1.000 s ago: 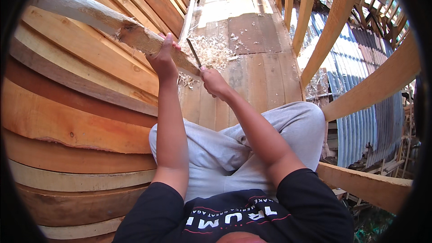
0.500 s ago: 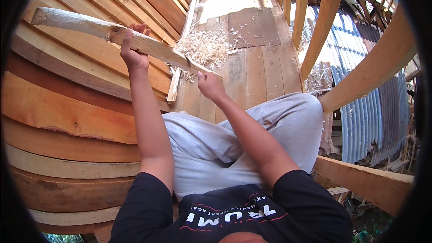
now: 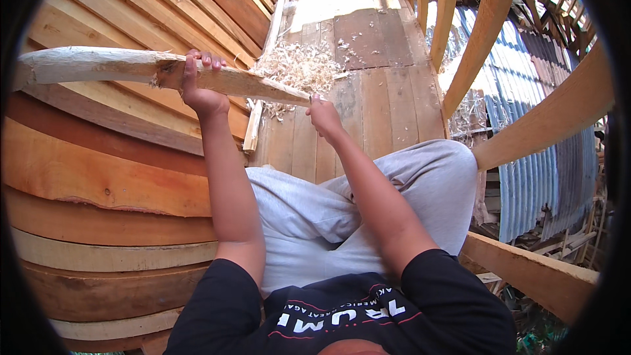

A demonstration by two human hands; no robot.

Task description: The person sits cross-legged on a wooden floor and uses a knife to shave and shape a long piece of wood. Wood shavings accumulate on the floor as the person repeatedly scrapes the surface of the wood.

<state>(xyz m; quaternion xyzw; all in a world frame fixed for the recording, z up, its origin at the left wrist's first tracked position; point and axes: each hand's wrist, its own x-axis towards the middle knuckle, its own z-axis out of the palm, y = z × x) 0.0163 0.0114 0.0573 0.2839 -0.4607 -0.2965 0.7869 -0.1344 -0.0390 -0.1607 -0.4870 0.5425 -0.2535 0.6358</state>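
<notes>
A long, slightly bent piece of pale wood [image 3: 98, 66] is held up in front of me, reaching from the far left toward the middle. It has a rough, dark notch partway along and narrows to a thin right end. My left hand [image 3: 205, 85] wraps round it from below, just right of the notch, fingertips showing over the far side. At the thin end, my right hand [image 3: 324, 117] pinches the tip between thumb and fingers. Beneath and beyond that end, a heap of curled wood shavings [image 3: 299, 66] lies on the plank floor [image 3: 342, 131].
Curved overlapping planks [image 3: 105, 184] form a wall close on my left. Upright wooden ribs [image 3: 483, 33] line the right side, with blue corrugated metal sheets [image 3: 519, 158] beyond them. A short wooden strip [image 3: 253, 126] lies by the shavings. My crossed legs [image 3: 420, 184] rest on the floor.
The wood has turned closer to level, its left end dropping and shifting left. Both hands have moved slightly right, still gripping it.
</notes>
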